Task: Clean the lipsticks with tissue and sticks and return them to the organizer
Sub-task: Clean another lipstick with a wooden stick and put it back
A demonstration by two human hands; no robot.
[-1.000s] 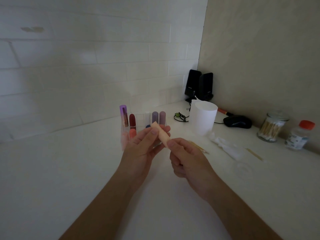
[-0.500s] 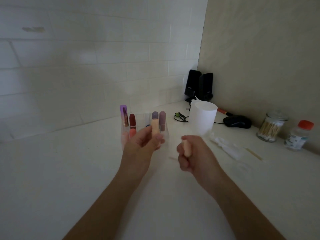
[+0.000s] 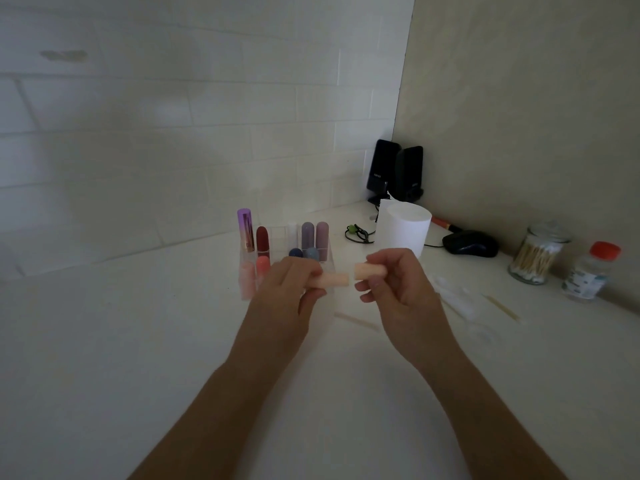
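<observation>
The left hand [image 3: 291, 289] pinches the peach lipstick tube [image 3: 334, 280] between thumb and fingertips, lying level. The right hand [image 3: 398, 289] grips its matching cap [image 3: 369, 271], open end facing the tube across a narrow gap, not touching.

At 11 o'clock from the hands, partly hidden by the left hand, stands the clear organizer [image 3: 278, 239]. Its compartments hold upright lipsticks:
- a tall purple one [image 3: 245, 228]
- a dark red one [image 3: 262, 239]
- a white one [image 3: 292, 233]
- two mauve ones [image 3: 307, 235]
- two bluish caps [image 3: 295, 252]
- a coral one [image 3: 263, 266]
- a pale pink one [image 3: 246, 278]

At 1 o'clock is a white tissue roll [image 3: 403, 230]. At 3 o'clock lies crumpled tissue [image 3: 453, 296], and farther out a glass jar [image 3: 536, 258] full of cotton swabs beside an orange-capped bottle [image 3: 592, 271]. A wooden stick [image 3: 356, 322] lies on the table at 6 o'clock.
</observation>
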